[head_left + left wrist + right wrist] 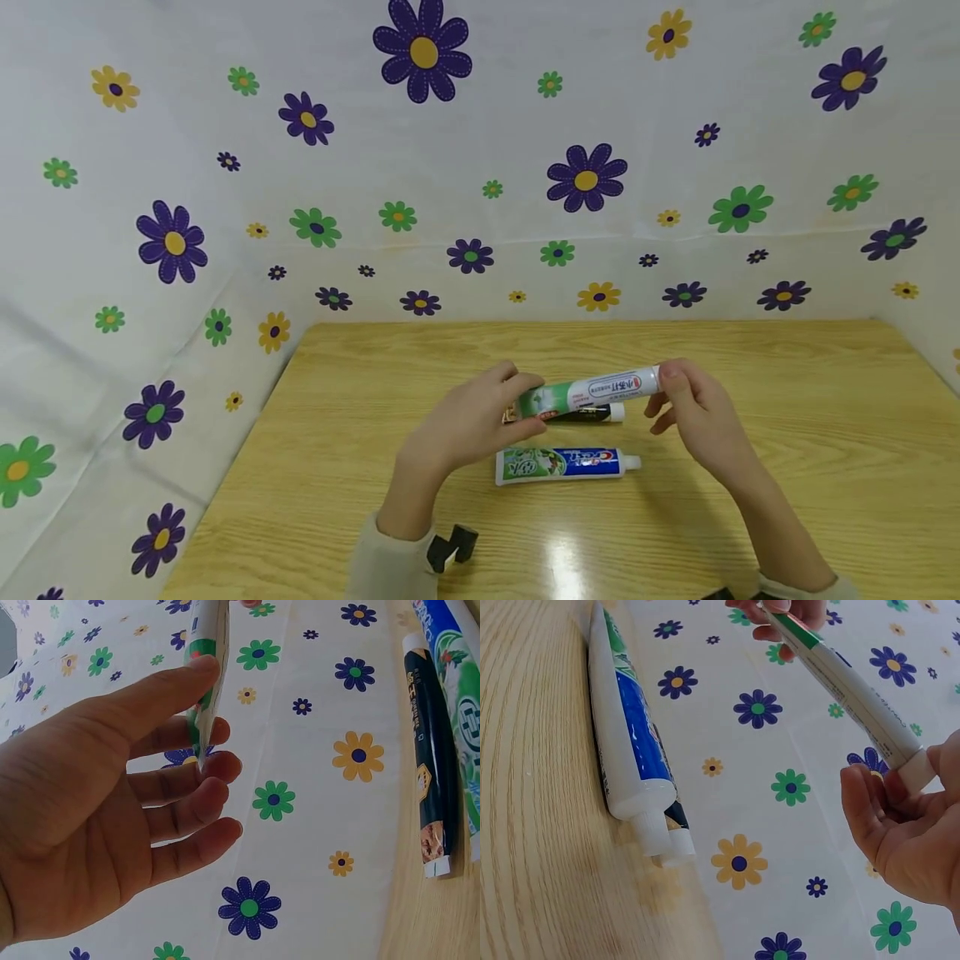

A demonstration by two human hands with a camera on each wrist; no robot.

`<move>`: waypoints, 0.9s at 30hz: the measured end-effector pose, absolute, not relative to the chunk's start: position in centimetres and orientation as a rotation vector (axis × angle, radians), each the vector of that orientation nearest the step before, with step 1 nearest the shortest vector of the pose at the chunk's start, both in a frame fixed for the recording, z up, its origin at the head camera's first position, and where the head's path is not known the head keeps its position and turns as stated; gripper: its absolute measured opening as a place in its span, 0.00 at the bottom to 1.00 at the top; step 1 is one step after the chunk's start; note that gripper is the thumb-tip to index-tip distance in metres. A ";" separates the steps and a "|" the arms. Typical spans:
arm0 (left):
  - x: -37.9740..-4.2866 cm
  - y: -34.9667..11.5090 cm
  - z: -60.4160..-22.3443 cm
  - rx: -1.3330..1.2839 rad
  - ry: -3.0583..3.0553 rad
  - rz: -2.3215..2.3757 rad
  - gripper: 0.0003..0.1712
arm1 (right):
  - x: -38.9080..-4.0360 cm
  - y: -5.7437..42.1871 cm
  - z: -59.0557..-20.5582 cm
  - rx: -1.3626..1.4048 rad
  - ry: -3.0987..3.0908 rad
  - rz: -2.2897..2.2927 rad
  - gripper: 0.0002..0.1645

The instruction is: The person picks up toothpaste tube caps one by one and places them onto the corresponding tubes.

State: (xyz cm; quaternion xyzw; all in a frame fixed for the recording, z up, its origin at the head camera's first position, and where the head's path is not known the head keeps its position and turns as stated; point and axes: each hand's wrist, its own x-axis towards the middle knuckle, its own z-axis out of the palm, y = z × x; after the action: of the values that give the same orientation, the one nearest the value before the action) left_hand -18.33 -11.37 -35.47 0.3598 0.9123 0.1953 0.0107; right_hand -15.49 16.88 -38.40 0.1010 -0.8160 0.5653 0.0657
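Both hands hold a white and green toothpaste tube above the table. At its flat green end, my left hand pinches it between thumb and fingers; the left wrist view shows the thumb on its face. My right hand grips the white cap at the other end. Below lies a blue and green toothpaste tube, its cap pointing right. A black toothpaste tube lies behind it, partly hidden in the head view by the held tube.
The wooden table reaches back to a white cloth printed with purple, green and yellow flowers, which also hangs at the sides. A black device is strapped at the left wrist.
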 end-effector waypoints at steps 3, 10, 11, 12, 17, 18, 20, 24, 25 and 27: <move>-18.3 -11.4 -35.5 1.114 2.870 0.589 0.27 | -15.6 17.0 -38.4 0.264 -2.436 1.796 0.27; -18.6 -11.1 -35.7 1.273 2.995 0.442 0.17 | -15.9 16.9 -38.9 0.095 -2.392 1.921 0.29; -18.7 -11.0 -35.8 1.295 3.013 0.421 0.16 | -15.9 16.8 -38.9 0.062 -2.382 1.930 0.30; -18.7 -10.9 -35.9 1.308 3.027 0.404 0.15 | -16.0 16.7 -39.0 0.031 -2.371 1.936 0.30; -19.1 -10.7 -36.4 1.322 3.039 0.365 0.16 | -16.0 16.4 -39.0 -0.032 -2.311 1.996 0.31; -19.2 -10.6 -36.5 1.318 3.039 0.368 0.16 | -16.0 16.4 -39.0 -0.026 -2.299 2.019 0.31; -19.3 -10.6 -36.8 1.309 3.042 0.394 0.17 | -16.0 16.4 -39.1 -0.010 -2.280 2.069 0.32; -19.7 -10.8 -37.3 1.275 3.048 0.491 0.20 | -16.1 16.5 -39.1 -0.002 -2.252 2.163 0.34; -19.7 -10.9 -37.4 1.272 3.050 0.516 0.21 | -16.2 16.5 -39.0 -0.008 -2.251 2.180 0.34; -19.9 -10.9 -37.5 1.272 3.053 0.555 0.22 | -16.2 16.5 -39.0 -0.019 -2.248 2.214 0.35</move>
State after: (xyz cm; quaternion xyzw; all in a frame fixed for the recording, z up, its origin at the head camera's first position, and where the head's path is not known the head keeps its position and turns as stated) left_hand -19.91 -10.95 -37.54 0.3771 0.9052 0.1646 -0.1058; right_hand -16.23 16.54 -39.01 -0.0061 -0.7124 0.7017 -0.0067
